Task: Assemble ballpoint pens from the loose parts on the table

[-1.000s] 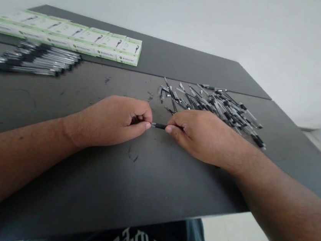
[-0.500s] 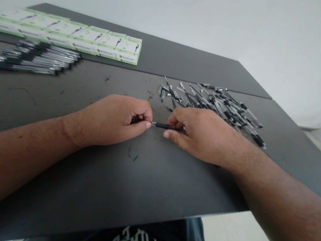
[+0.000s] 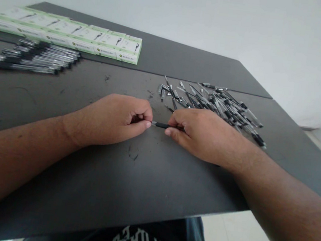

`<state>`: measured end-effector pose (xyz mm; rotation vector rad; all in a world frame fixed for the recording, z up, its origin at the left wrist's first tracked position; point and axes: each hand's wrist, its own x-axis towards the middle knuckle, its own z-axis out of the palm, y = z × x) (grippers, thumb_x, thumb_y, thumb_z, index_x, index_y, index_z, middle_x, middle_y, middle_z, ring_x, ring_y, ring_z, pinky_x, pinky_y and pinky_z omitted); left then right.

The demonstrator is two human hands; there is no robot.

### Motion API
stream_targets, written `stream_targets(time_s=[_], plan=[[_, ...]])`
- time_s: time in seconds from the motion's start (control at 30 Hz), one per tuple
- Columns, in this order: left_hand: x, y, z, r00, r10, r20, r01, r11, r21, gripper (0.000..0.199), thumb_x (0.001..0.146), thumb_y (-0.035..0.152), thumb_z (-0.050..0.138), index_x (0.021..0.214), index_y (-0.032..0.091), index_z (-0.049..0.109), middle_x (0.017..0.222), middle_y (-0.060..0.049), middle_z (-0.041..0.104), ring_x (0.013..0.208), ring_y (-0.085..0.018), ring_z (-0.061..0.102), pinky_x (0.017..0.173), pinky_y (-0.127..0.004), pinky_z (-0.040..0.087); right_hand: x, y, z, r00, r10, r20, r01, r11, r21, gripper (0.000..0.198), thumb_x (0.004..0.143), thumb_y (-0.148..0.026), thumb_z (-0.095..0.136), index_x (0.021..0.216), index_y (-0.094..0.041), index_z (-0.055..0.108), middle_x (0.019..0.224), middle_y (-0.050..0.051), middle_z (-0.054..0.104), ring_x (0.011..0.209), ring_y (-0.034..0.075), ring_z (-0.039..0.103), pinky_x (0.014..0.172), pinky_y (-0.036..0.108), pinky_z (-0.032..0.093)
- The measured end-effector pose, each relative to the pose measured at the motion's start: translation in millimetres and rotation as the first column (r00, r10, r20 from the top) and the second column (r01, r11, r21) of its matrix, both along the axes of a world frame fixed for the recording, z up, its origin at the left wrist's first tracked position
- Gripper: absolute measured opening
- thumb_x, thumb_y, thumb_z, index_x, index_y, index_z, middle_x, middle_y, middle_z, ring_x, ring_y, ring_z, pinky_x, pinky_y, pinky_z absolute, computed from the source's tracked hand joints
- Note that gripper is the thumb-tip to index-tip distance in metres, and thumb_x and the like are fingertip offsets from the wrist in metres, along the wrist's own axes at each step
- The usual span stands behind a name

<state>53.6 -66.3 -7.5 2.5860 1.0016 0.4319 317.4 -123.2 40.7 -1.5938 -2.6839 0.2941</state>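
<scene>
Between my two hands a pen (image 3: pixel 160 124) lies level just over the dark table, its black grip showing in the gap. My left hand (image 3: pixel 123 118) pinches its silvery left end between thumb and forefinger. With thumb and fingers, my right hand (image 3: pixel 196 132) closes around the other end, which is mostly hidden. Right behind that hand spreads a loose heap of pen parts (image 3: pixel 226 106): clear barrels, black grips, thin refills and small tips.
At the left lies a row of pens (image 3: pixel 37 58) with black grips. Behind it stand several white and green boxes (image 3: pixel 105 44) side by side. The grey table (image 3: pixel 106 191) has dark marks and a seam; its near edge is close to my body.
My right hand's fingertips have shifted very slightly along the pen. Otherwise both hands keep their place and the pen stays between them.
</scene>
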Motion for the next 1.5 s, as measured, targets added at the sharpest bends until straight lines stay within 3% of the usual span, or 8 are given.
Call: stream_targets(time_s=[0.3,0.47,0.67,0.83,1.03,1.2,1.37,1.5], plan=[[1.8,-0.8,1.0,1.0,0.007,-0.009,-0.007,1.0,-0.013,0.023,0.099,0.043,0.059,0.098,0.028,0.076,0.082,-0.001,0.079,0.077,-0.022,0.072,0.075,-0.035,0.047,1.1,1.2,-1.6,0.999,0.003,-0.048,-0.002,1.0,0.011,0.018,0.11,-0.039,0.077,0.11,-0.022,0.083,0.101,0.005,0.087,0.088,0.023,0.074,0.077,0.035,0.044],[0.9,-0.6,0.8,1.0,0.007,-0.024,-0.008,1.0,-0.007,0.025,0.1,0.042,0.059,0.101,0.027,0.078,0.083,-0.001,0.08,0.078,-0.022,0.073,0.076,-0.034,0.048,0.3,1.1,-1.3,0.999,0.05,0.008,-0.05,0.999,0.005,0.032,0.12,-0.037,0.06,0.11,-0.02,0.085,0.105,0.01,0.088,0.097,0.026,0.077,0.084,0.037,0.047],[1.2,-0.8,0.9,1.0,0.003,-0.019,-0.003,1.0,0.0,0.025,0.1,0.042,0.058,0.099,0.026,0.077,0.081,-0.001,0.079,0.075,-0.021,0.072,0.073,-0.034,0.046,1.8,0.4,-2.0,0.998,-0.005,-0.055,0.006,1.0,0.011,0.017,0.11,-0.037,0.077,0.115,-0.022,0.084,0.104,0.006,0.088,0.091,0.024,0.075,0.079,0.035,0.045],[1.1,-0.8,0.4,1.0,-0.005,-0.018,0.005,1.0,-0.007,0.024,0.099,0.042,0.058,0.099,0.027,0.076,0.081,-0.001,0.079,0.075,-0.022,0.072,0.074,-0.035,0.046,-1.0,0.7,0.0,1.0,0.026,0.009,-0.026,1.0,-0.016,0.03,0.119,-0.037,0.062,0.111,-0.02,0.085,0.105,0.009,0.088,0.096,0.026,0.077,0.083,0.036,0.046],[-0.2,-0.4,-0.8,1.0,0.004,-0.026,-0.004,1.0,-0.006,0.024,0.1,0.042,0.059,0.102,0.028,0.078,0.082,-0.001,0.079,0.078,-0.022,0.073,0.075,-0.035,0.047,0.8,0.9,-1.3,0.999,0.01,-0.047,-0.009,1.0,0.011,0.019,0.112,-0.038,0.074,0.111,-0.023,0.084,0.102,0.006,0.087,0.091,0.024,0.075,0.079,0.035,0.046],[1.2,-0.5,0.2,0.999,0.008,-0.033,-0.009,1.0,-0.018,0.026,0.099,0.043,0.058,0.101,0.027,0.078,0.084,-0.002,0.079,0.078,-0.022,0.072,0.076,-0.035,0.047,0.0,0.8,-1.5,0.999,0.032,0.004,-0.032,0.999,-0.006,0.031,0.12,-0.038,0.062,0.112,-0.021,0.086,0.107,0.009,0.089,0.097,0.026,0.078,0.084,0.037,0.048],[1.7,-0.6,-0.1,1.0,0.0,-0.011,0.0,1.0,-0.019,0.024,0.098,0.042,0.058,0.098,0.027,0.076,0.082,-0.001,0.078,0.075,-0.021,0.07,0.075,-0.035,0.046,-0.4,0.8,-1.5,0.999,0.004,-0.046,-0.003,1.0,0.007,0.019,0.112,-0.037,0.074,0.114,-0.022,0.085,0.106,0.007,0.089,0.093,0.025,0.077,0.082,0.036,0.047],[0.8,-0.1,-1.2,1.0,-0.003,-0.007,0.003,1.0,-0.02,0.023,0.098,0.042,0.06,0.1,0.028,0.077,0.083,-0.001,0.078,0.076,-0.022,0.071,0.076,-0.035,0.046,-0.6,0.5,-0.4,0.999,0.034,0.016,-0.034,0.999,-0.001,0.031,0.119,-0.038,0.061,0.109,-0.021,0.085,0.103,0.009,0.088,0.095,0.027,0.078,0.083,0.038,0.047]])
